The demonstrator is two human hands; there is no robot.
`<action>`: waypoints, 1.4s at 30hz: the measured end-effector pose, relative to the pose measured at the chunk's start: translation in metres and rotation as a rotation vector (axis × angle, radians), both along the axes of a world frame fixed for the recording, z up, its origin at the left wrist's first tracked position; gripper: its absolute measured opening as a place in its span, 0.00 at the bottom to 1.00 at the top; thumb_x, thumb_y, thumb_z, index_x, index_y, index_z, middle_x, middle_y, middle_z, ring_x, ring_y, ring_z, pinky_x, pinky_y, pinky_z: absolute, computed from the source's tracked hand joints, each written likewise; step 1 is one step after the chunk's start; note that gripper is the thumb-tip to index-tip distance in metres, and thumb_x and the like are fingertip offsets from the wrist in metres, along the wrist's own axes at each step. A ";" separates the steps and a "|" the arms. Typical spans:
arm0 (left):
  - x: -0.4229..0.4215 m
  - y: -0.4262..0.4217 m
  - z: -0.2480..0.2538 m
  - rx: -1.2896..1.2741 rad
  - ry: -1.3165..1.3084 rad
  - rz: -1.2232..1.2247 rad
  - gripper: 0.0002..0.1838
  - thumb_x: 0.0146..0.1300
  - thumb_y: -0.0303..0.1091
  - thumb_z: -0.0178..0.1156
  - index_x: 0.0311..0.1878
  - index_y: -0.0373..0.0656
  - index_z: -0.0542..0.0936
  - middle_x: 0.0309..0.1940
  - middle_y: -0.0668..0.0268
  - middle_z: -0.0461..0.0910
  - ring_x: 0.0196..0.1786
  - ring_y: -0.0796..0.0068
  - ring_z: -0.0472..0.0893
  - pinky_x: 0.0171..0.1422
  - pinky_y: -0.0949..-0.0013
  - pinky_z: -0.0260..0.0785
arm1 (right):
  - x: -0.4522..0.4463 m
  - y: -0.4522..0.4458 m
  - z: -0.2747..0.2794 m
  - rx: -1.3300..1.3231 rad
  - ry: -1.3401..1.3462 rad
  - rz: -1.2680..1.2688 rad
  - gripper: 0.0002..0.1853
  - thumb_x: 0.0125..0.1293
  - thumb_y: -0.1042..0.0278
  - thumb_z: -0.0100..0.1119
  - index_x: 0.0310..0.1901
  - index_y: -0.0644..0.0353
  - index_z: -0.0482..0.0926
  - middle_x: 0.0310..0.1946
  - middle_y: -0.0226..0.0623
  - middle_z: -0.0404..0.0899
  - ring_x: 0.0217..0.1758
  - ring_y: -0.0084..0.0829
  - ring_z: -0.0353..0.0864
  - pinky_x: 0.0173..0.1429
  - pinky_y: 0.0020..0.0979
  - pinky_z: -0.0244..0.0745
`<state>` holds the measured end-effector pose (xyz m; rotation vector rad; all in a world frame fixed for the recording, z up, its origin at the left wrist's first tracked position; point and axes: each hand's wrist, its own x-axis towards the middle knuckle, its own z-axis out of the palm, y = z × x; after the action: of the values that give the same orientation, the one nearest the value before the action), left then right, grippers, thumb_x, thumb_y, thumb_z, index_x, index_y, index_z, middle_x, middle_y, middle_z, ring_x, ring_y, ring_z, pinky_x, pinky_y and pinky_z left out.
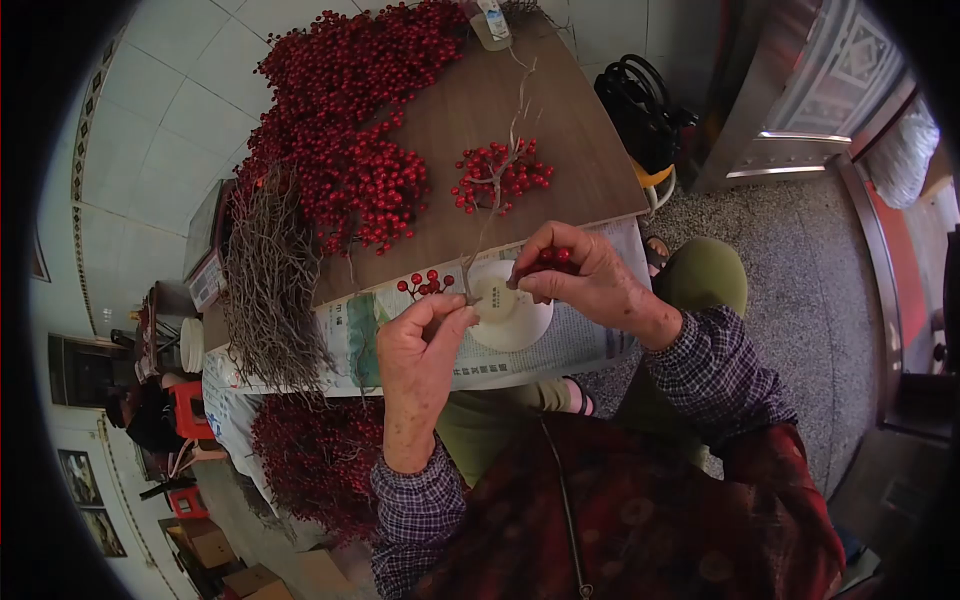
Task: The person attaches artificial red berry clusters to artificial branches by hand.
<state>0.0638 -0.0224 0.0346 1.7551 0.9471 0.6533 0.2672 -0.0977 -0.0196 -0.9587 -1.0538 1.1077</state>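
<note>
Pinching branch [496, 183]: left hand [412, 352], grip closed | right hand [603, 288]: grip closed on berry sprig [558, 258]

Two hands [412, 365] [598, 280], one held branch [497, 182], one twig bundle [268, 285], one white dish [515, 335].

A thin, crooked grey-brown wooden twig [496, 181] stretches from near to far, forking midway, where a spray of glossy red berries [530, 176] spreads left and right; a small bright-red berry cluster [427, 284] sits just left of its near end, a small dark-red berry bunch [557, 256] held to the right
</note>
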 end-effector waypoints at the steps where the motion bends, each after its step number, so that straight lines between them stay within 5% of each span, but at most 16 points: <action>1: 0.000 -0.003 -0.001 -0.007 -0.037 0.004 0.06 0.64 0.24 0.63 0.41 0.32 0.82 0.29 0.71 0.82 0.31 0.88 0.75 0.37 0.80 0.67 | 0.000 0.001 -0.001 0.010 0.087 0.059 0.06 0.67 0.79 0.58 0.43 0.61 0.75 0.39 0.30 0.80 0.38 0.16 0.77 0.43 0.21 0.73; 12: 0.004 -0.017 0.002 0.076 -0.039 0.039 0.06 0.63 0.25 0.65 0.40 0.32 0.82 0.24 0.74 0.78 0.27 0.89 0.70 0.31 0.81 0.62 | -0.014 0.003 -0.006 0.080 0.089 0.115 0.02 0.71 0.76 0.53 0.43 0.61 0.74 0.35 0.29 0.82 0.36 0.15 0.75 0.40 0.21 0.72; 24: 0.007 -0.018 -0.001 0.214 0.065 0.050 0.05 0.61 0.24 0.65 0.39 0.34 0.82 0.27 0.64 0.82 0.26 0.84 0.75 0.31 0.76 0.67 | -0.021 0.002 -0.004 0.039 0.116 0.090 0.01 0.71 0.78 0.54 0.41 0.62 0.74 0.32 0.27 0.75 0.31 0.14 0.74 0.35 0.20 0.73; 42: 0.011 -0.027 0.003 0.479 0.218 0.057 0.05 0.59 0.25 0.65 0.37 0.36 0.82 0.31 0.58 0.83 0.30 0.64 0.83 0.34 0.67 0.75 | -0.022 -0.001 -0.005 0.008 0.115 0.124 0.01 0.72 0.77 0.53 0.40 0.62 0.71 0.34 0.30 0.81 0.37 0.18 0.83 0.36 0.20 0.76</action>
<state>0.0749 -0.0495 0.0381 2.2645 1.0505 0.7835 0.2449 -0.0987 -0.0246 -0.8215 -1.0335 1.2448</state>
